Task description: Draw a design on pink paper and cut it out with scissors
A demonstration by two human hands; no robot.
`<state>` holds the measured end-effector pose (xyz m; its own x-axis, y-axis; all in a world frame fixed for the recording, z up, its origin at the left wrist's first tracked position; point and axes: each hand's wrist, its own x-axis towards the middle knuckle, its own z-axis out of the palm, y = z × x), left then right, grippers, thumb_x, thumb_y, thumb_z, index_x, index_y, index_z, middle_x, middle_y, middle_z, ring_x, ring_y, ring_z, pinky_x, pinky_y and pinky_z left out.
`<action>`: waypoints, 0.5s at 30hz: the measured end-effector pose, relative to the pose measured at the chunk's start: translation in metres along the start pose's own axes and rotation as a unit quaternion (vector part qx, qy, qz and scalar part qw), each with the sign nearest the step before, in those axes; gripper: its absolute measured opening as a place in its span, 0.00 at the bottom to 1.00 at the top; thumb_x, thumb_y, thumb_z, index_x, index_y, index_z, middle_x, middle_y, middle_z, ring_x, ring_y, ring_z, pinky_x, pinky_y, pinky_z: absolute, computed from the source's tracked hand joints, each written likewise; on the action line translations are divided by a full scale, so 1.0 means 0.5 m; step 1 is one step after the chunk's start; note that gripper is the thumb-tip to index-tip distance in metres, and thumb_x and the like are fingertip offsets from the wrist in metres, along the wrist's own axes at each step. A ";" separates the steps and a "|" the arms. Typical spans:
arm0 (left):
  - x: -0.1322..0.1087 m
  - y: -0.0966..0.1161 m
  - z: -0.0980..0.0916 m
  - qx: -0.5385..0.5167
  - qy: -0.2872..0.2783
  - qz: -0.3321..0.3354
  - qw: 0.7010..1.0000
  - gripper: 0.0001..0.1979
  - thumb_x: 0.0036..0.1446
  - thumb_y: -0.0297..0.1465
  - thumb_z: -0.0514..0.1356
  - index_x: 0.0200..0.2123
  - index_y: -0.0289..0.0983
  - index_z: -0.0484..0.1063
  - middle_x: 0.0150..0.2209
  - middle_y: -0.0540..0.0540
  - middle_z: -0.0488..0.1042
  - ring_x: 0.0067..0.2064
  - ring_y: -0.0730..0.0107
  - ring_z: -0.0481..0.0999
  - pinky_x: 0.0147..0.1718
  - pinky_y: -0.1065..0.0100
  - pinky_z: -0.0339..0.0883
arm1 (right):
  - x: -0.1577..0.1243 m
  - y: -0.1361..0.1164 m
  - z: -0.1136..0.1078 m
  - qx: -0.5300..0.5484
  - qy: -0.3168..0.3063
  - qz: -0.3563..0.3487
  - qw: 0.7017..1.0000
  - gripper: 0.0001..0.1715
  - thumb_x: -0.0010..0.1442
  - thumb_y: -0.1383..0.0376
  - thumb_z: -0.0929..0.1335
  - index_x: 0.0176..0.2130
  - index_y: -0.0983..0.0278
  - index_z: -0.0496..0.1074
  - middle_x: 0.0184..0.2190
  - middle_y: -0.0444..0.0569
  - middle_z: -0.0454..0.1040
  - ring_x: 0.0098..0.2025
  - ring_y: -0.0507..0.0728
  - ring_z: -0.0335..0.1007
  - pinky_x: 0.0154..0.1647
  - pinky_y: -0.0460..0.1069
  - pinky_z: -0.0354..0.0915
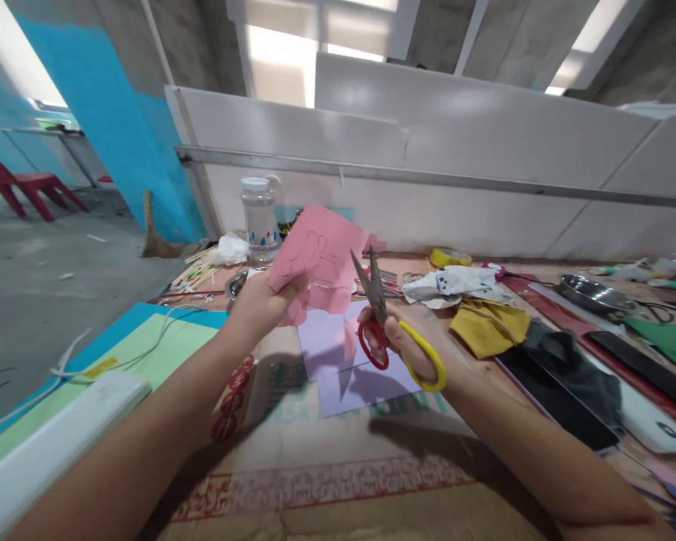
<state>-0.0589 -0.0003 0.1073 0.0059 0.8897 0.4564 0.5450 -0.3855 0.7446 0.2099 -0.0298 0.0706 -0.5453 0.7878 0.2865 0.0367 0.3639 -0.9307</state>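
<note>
My left hand [279, 300] pinches a sheet of pink paper [324, 252] that has pencil outlines drawn on it and an uneven cut edge. In my right hand [402, 338] is a pair of scissors [376, 293] with one red and one yellow handle loop. Their blades point up and stand a little apart, just right of the paper. Below both hands, lilac paper sheets [366, 394] lie on a printed cardboard sheet [293, 481]. A pink scrap [346, 342] shows near the scissors' red loop.
A clear water bottle [259, 218] stands at the back by the white wall panel. To the right are yellow tape [449, 258], a mustard cloth [490, 327], a phone [557, 394] and a metal bowl [597, 293]. Green paper [140, 353] and a white power strip [61, 443] lie left.
</note>
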 end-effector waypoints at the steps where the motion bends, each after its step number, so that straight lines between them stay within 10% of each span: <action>1: 0.000 0.004 -0.002 0.001 0.003 -0.010 1.000 0.18 0.56 0.46 0.59 0.33 0.37 0.81 0.32 0.45 0.83 0.38 0.52 0.82 0.35 0.61 0.74 | -0.002 -0.002 0.004 0.014 -0.016 0.006 1.000 0.31 0.71 0.40 0.60 0.51 0.64 0.66 0.25 0.41 0.64 0.23 0.52 0.61 0.26 0.48 0.60; 15: 0.022 -0.030 -0.036 -0.122 0.020 -0.069 0.990 0.27 0.52 0.53 0.69 0.45 0.38 0.82 0.44 0.41 0.84 0.52 0.42 0.80 0.49 0.51 0.76 | 0.004 0.013 0.008 -0.027 -0.057 0.160 0.985 0.35 0.65 0.35 0.62 0.46 0.63 0.64 0.23 0.38 0.61 0.21 0.49 0.56 0.22 0.46 0.54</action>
<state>-0.0822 0.0106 0.1100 -0.0896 0.9296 0.3575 0.3203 -0.3130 0.8941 0.2059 -0.0278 0.0641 -0.5897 0.8061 -0.0492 0.2650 0.1356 -0.9547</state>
